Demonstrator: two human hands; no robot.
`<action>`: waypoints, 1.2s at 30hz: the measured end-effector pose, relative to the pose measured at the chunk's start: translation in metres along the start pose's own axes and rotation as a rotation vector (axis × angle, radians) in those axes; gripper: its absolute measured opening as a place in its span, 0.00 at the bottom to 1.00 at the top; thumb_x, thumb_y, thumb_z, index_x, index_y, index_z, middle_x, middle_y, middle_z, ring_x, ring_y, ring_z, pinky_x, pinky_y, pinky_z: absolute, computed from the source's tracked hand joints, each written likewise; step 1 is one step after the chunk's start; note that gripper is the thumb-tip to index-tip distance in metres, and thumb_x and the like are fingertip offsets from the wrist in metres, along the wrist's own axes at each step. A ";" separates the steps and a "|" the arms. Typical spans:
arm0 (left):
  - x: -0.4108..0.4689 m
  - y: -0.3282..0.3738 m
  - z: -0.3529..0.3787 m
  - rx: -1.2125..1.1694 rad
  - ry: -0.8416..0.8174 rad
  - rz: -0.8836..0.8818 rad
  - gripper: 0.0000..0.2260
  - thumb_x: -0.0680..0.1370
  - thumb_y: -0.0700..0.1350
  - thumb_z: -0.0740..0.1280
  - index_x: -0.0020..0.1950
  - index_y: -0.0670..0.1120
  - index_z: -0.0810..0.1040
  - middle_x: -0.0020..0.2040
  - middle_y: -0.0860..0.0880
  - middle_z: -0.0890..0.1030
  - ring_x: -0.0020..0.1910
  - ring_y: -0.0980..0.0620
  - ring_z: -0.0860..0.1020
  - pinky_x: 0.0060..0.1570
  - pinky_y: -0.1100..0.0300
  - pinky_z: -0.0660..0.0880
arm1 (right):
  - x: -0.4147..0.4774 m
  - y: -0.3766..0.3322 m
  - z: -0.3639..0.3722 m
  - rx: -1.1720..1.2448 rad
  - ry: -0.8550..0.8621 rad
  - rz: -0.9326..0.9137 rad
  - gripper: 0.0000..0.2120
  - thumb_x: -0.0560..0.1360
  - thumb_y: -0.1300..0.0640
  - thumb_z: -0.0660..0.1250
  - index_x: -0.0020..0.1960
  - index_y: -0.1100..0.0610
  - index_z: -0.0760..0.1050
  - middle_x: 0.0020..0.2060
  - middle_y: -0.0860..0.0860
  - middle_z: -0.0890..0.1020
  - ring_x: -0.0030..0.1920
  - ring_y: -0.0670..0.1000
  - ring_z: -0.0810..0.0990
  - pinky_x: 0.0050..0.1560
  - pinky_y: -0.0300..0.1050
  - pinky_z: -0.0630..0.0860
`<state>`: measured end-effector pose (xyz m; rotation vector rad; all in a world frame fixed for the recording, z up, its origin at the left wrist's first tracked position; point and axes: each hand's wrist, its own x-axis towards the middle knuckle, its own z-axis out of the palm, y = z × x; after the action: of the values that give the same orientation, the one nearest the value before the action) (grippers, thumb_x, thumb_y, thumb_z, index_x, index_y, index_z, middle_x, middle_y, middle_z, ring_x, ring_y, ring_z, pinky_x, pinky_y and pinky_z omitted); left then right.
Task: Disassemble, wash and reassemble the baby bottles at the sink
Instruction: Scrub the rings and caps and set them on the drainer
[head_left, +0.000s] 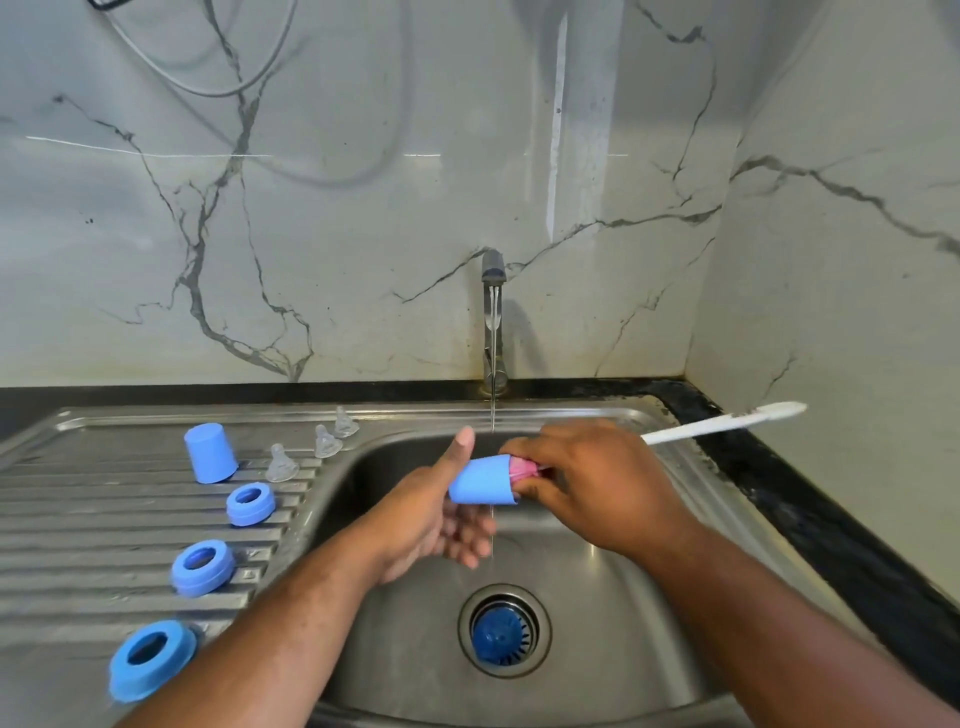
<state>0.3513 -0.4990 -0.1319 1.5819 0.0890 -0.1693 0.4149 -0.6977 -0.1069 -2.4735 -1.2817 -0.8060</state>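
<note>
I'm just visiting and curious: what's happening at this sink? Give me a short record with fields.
activity: scrubbing inside a blue cap under running water
left hand: holds the blue cap on its side over the basin
right hand: grips a bottle brush, its pink bristles inside the cap
tap: running
drainboard: second blue cap mouth down, three blue screw rings, three clear teats
drain: blue strainer
</note>
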 end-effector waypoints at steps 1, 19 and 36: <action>-0.002 0.001 0.001 0.015 -0.046 -0.027 0.31 0.80 0.67 0.57 0.53 0.38 0.78 0.40 0.38 0.81 0.32 0.47 0.79 0.30 0.58 0.77 | 0.001 0.000 0.000 -0.025 -0.005 0.005 0.15 0.75 0.42 0.67 0.60 0.42 0.81 0.40 0.43 0.82 0.41 0.47 0.79 0.39 0.42 0.66; 0.000 0.007 -0.002 0.012 0.109 0.129 0.23 0.79 0.63 0.61 0.49 0.43 0.78 0.32 0.48 0.73 0.25 0.54 0.66 0.24 0.63 0.60 | 0.003 -0.004 -0.006 0.185 0.012 0.137 0.13 0.75 0.56 0.74 0.57 0.48 0.77 0.50 0.46 0.82 0.48 0.48 0.78 0.49 0.46 0.77; 0.002 0.006 0.000 0.060 0.101 0.242 0.24 0.79 0.63 0.63 0.55 0.42 0.79 0.34 0.49 0.75 0.28 0.55 0.66 0.28 0.61 0.64 | 0.002 -0.007 -0.018 0.034 -0.069 0.172 0.08 0.78 0.47 0.69 0.56 0.46 0.81 0.45 0.47 0.85 0.45 0.51 0.81 0.42 0.43 0.68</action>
<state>0.3540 -0.4994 -0.1267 1.6468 -0.0299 0.0979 0.4030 -0.7004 -0.0911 -2.5620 -1.0751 -0.6562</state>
